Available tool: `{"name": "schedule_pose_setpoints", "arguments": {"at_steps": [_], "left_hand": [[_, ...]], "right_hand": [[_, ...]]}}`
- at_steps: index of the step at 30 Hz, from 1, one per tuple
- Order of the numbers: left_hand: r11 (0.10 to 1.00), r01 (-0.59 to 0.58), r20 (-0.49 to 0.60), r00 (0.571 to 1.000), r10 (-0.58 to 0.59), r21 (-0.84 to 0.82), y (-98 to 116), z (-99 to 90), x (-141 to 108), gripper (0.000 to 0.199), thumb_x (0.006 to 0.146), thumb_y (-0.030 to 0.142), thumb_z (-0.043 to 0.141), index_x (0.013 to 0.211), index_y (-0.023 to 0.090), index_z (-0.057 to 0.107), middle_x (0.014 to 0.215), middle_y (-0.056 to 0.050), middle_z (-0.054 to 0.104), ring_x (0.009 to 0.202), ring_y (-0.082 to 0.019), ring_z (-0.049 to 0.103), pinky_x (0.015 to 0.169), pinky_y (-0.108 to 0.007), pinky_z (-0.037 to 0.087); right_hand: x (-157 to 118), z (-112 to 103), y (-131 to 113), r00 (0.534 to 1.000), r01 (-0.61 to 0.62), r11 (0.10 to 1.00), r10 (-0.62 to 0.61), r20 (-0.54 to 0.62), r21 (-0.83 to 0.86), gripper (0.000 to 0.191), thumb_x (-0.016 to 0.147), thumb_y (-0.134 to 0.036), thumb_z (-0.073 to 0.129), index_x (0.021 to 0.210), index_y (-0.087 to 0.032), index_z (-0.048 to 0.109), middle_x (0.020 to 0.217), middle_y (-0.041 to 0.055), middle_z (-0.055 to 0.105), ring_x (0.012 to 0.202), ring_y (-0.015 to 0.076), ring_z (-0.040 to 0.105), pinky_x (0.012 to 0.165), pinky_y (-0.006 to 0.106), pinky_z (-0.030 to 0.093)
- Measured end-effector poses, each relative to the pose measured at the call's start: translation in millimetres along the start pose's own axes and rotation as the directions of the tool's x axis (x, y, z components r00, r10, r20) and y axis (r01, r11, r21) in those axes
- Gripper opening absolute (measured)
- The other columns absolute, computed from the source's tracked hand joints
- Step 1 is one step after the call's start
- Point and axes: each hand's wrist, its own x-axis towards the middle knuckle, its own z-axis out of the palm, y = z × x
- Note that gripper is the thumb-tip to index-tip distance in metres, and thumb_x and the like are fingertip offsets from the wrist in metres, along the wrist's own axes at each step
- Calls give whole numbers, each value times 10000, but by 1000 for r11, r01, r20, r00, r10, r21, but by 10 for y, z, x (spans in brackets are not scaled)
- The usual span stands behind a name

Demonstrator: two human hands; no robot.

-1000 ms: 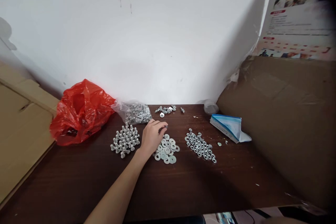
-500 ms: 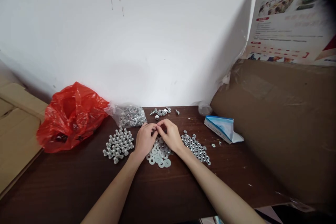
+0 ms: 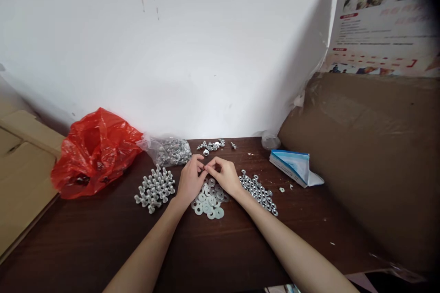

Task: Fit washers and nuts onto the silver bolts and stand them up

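Observation:
My left hand (image 3: 189, 180) and my right hand (image 3: 225, 175) meet at the fingertips just behind a heap of flat washers (image 3: 209, 203). Both are closed in a pinch around something too small and hidden to make out. Left of my left hand stand many bolts (image 3: 155, 188), close together. Shiny nuts (image 3: 259, 193) are spread beside my right wrist. Behind my hands, near the wall, lie several small metal assemblies (image 3: 213, 145).
A clear bag of metal parts (image 3: 172, 150) and a red plastic bag (image 3: 98, 153) are at the back left. Cardboard (image 3: 25, 169) borders the left. On the right are a blue-white packet (image 3: 292, 167), a clear round container (image 3: 270, 140) and a large carton (image 3: 371, 155).
The fingers of my left hand have lifted and spread slightly, while the fingertips of both hands stay together. The view has shifted a little.

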Motion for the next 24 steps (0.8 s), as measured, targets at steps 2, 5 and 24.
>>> {"name": "schedule_pose_setpoints", "arguments": {"at_steps": [2,5,24], "left_hand": [[1000,-1,2,1000,1,-8,6,-3,1,343,782,155,580,1095,205,450,801,7,616,658,-126,559,645,-262,446],[1000,-8,-5,1000,8,0,19,-6,1,399,773,152,586,1135,210,426,793,10,603,678,-132,555,659,-267,449],[989,-31,-148,989,9,-142,485,-419,-38,194,780,211,593,970,181,622,995,-54,597,843,-144,585,744,-281,540]], "right_hand": [[9,4,10,1000,-22,999,22,8,26,98,761,-285,620,722,-196,629,709,11,680,649,156,617,621,269,479],[24,16,39,997,-78,993,77,17,91,111,728,-298,643,739,-187,635,714,22,680,671,164,629,629,275,488],[73,123,190,983,-145,937,173,-62,318,151,656,-304,681,724,-177,636,602,-5,596,565,135,536,577,263,448]]}}
